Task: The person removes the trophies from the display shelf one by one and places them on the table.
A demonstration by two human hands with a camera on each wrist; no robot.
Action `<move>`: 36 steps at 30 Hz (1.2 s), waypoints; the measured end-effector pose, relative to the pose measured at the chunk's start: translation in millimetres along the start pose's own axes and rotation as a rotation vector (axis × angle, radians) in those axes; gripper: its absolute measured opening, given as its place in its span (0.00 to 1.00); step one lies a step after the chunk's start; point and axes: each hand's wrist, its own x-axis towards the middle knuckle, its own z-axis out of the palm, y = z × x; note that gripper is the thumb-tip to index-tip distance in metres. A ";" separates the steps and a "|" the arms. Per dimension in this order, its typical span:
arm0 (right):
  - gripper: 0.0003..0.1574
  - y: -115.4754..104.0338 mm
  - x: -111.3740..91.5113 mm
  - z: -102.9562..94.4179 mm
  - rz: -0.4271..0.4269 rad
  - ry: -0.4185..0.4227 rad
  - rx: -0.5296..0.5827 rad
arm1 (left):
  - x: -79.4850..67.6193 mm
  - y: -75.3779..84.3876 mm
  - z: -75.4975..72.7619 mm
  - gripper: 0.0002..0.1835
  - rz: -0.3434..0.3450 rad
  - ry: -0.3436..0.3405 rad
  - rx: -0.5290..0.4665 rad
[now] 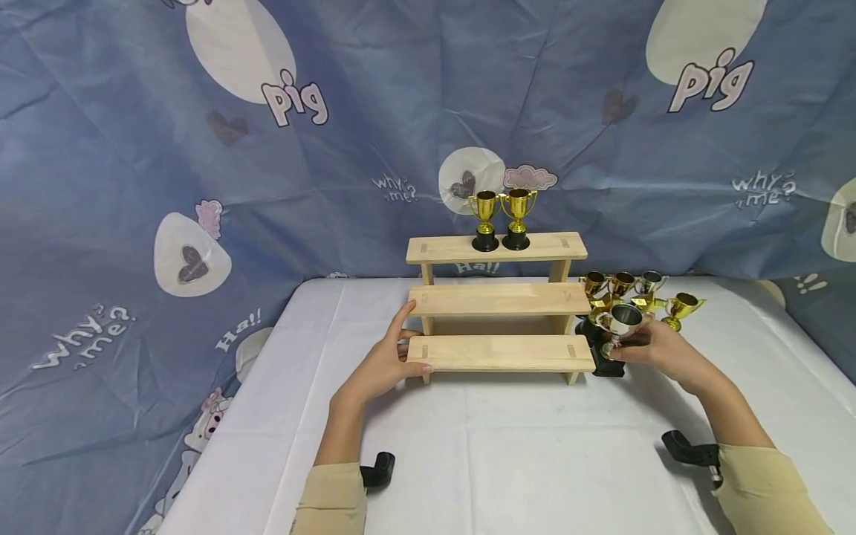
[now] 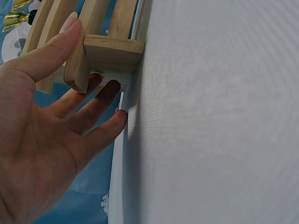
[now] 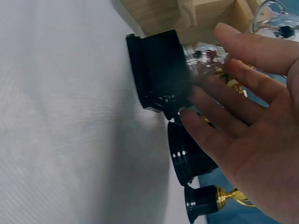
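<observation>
A three-step wooden display stand stands on the white table. My left hand holds its left end; the thumb lies on the lowest board and the other fingers bend around the board's end. My right hand grips a silver trophy by its narrow stem, close to the stand's right end. The trophy's black base points down; whether it touches the table I cannot tell. Two gold trophies stand upright side by side on the top board.
Several more trophies, gold and silver, stand behind my right hand, partly hidden by it. A white cloth covers the table. A blue printed curtain hangs behind the stand.
</observation>
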 end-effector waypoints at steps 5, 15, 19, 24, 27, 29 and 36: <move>0.32 -2.2 -6.4 -7.4 -0.026 0.036 0.042 | 3.9 -5.8 0.6 0.62 -0.010 -0.004 -0.001; 0.39 -14.2 -12.8 -15.8 -0.191 0.101 0.204 | 16.4 -32.0 2.9 0.62 0.016 0.045 0.024; 0.39 -20.3 -13.0 -15.5 -0.232 0.109 0.195 | 16.0 -32.2 2.3 0.62 0.023 0.048 0.035; 0.40 -26.3 -12.9 -17.5 -0.268 0.156 0.145 | 15.5 -32.0 2.2 0.62 0.031 0.043 0.045; 0.40 -28.3 -12.8 -18.1 -0.278 0.179 0.106 | 15.4 -31.5 2.3 0.62 0.030 0.046 0.041; 0.39 -29.6 -12.9 -17.7 -0.283 0.196 0.082 | 15.6 -31.0 2.4 0.62 0.024 0.052 0.040; 0.34 -41.5 -14.4 -11.7 -0.240 0.267 0.011 | 14.9 -29.6 2.8 0.62 0.028 0.055 0.040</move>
